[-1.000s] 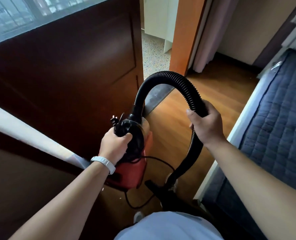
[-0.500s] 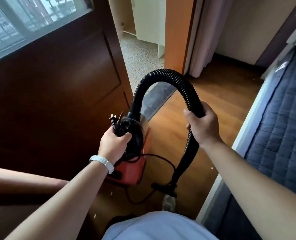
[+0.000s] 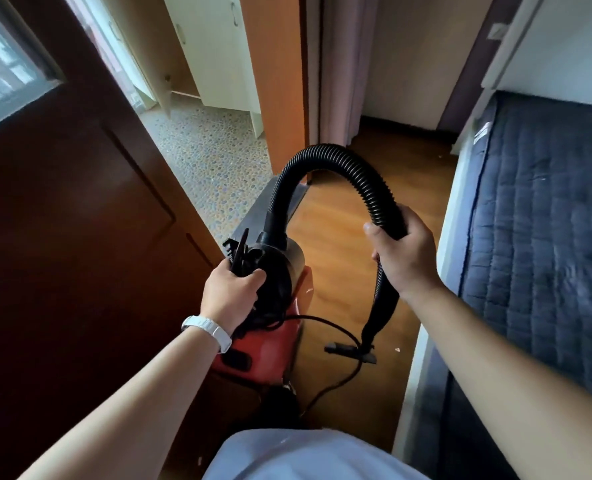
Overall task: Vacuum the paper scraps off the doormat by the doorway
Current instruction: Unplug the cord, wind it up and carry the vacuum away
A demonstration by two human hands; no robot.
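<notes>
Short of the mat (image 3: 253,220) at the doorway (image 3: 211,150), gripping vacuum (image 3: 277,327) with left hand (image 3: 232,292), fingers curled round its handle, and clamping right hand (image 3: 403,254) round hose (image 3: 325,157). Risking snagging the slack cord (image 3: 343,374) on the dangling nozzle (image 3: 351,351), or tripping on it.

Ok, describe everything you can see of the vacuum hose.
The hose is black, ribbed and plastic-looking. It rises from the front of the red-and-black vacuum, arches high, then drops through the right hand, which grips it where the ribs meet a smooth cuff. Below, a tapering tube ends in a flat nozzle low by the wooden floor; contact there is unclear.
</notes>
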